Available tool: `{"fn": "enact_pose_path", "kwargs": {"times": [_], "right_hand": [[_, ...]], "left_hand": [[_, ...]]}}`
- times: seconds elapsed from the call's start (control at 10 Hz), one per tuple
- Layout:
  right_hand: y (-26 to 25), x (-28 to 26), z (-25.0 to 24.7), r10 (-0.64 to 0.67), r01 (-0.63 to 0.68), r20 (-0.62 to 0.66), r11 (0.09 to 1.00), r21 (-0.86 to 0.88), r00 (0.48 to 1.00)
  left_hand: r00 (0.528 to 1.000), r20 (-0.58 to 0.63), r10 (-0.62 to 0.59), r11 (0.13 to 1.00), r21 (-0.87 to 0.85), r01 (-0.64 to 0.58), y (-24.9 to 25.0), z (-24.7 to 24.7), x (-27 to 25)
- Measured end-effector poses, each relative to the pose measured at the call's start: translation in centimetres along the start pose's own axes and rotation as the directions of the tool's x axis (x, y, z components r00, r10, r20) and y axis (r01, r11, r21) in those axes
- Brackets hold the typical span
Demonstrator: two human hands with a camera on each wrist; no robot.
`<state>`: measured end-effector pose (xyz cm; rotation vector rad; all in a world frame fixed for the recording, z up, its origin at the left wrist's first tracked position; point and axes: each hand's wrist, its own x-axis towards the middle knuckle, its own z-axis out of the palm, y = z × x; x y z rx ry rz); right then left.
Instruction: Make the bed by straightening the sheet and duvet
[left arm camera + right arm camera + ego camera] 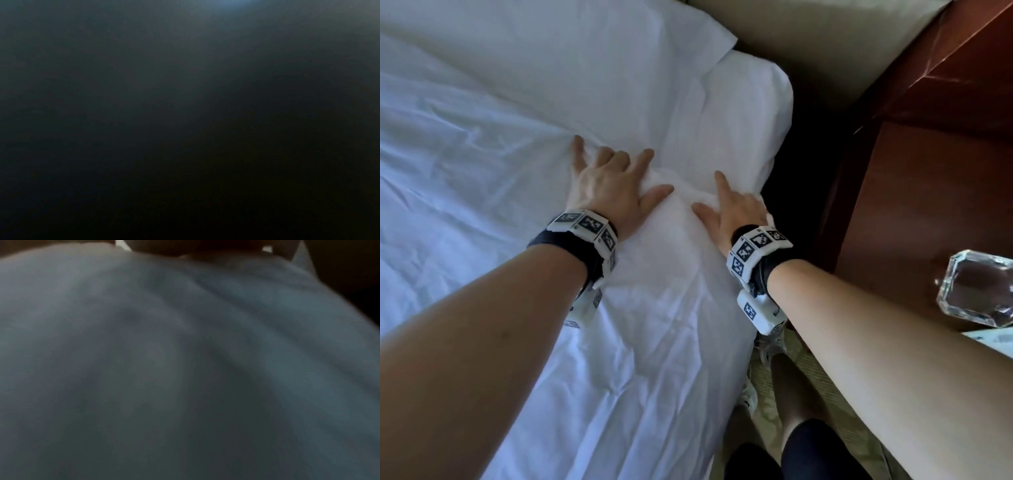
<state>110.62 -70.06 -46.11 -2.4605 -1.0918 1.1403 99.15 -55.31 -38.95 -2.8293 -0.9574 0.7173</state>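
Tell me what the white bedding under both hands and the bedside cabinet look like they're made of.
Bedding: looks like thin matte woven cloth, probably cotton; it holds fine creases under the left hand and right hand. Cabinet: reddish-brown wood or veneer, glossy, with soft reflections; which one can't be told.

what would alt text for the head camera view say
Seen from above, a person's left hand and right hand press flat, fingers spread, on rumpled white bedding near the bed's corner. A dark wooden nightstand beside the bed holds a clear glass object.
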Motion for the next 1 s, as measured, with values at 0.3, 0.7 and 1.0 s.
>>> {"fn": "enact_pose_path", "kwargs": {"times": [0.3,0.7,1.0], "right_hand": [[-0.2,1.2,-11.6,-0.037,0.031,0.088,0.997,0.074,0.995],[-0.1,5.4,-11.6,0.035,-0.039,-0.071,0.998,-0.055,0.997],[-2.1,3.2,-13.3,0.052,-0.077,-0.157,0.985,-0.157,0.986]], "left_hand": [[0.991,0.102,-0.084,0.985,-0.141,0.098,1.2,-8.9,4.7],[0.987,-0.147,-0.07,0.965,-0.26,0.03,-1.0,-7.7,5.3],[0.998,0.046,-0.046,0.933,-0.355,0.059,-3.1,-6.5,0.4]]}}
